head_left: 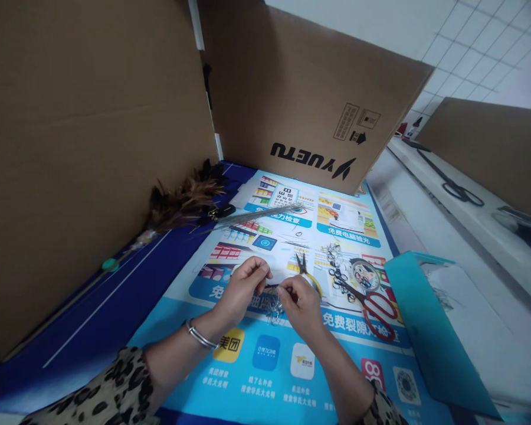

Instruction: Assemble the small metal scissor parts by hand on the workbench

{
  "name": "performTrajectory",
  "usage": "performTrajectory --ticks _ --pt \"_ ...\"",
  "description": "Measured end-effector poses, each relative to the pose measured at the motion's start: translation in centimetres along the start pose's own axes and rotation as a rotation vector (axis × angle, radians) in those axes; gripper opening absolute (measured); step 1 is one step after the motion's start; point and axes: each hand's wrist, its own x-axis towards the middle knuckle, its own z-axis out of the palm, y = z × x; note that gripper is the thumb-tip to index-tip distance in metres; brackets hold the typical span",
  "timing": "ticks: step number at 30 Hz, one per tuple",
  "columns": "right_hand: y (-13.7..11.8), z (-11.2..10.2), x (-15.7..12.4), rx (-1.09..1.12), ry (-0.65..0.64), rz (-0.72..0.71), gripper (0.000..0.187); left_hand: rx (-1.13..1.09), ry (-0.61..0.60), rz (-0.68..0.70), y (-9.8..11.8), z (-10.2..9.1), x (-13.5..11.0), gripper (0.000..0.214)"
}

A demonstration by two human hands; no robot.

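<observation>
My left hand (249,282) and my right hand (300,300) are close together above a printed blue and white sheet (168,336). Thumb and fingers of each are pinched; whatever is between them is too thin to make out. Just below lies a small tangle of thin metal wire pieces (274,311). Pliers (301,265) with yellow handles rest beside my right hand, which partly hides them. Farther right are scissors (377,313) with red handles, several small dark loops (337,276) and a round clear-topped piece (365,274).
A bundle of long thin wires (263,215) lies beyond my hands. Brown feathers (183,198) lie along the left cardboard wall (84,130). Another cardboard panel (292,88) stands at the back. At right are a teal box (429,330) and a ledge bearing black-handled scissors (458,190).
</observation>
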Motion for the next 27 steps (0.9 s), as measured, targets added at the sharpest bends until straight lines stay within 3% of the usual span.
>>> performTrajectory --ticks 9,15,27 --pt "0.3 0.4 -0.1 -0.014 -0.007 0.0 0.013 -0.03 -0.146 -0.061 0.0 0.4 -0.6 0.018" --pt "0.2 0.6 -0.2 -0.021 -0.022 -0.007 0.012 -0.01 -0.063 -0.027 0.1 0.4 -0.7 0.019" --pt "-0.1 1.2 -0.6 -0.269 -0.178 -0.115 0.01 -0.001 -0.094 -0.058 -0.3 0.2 -0.4 0.02"
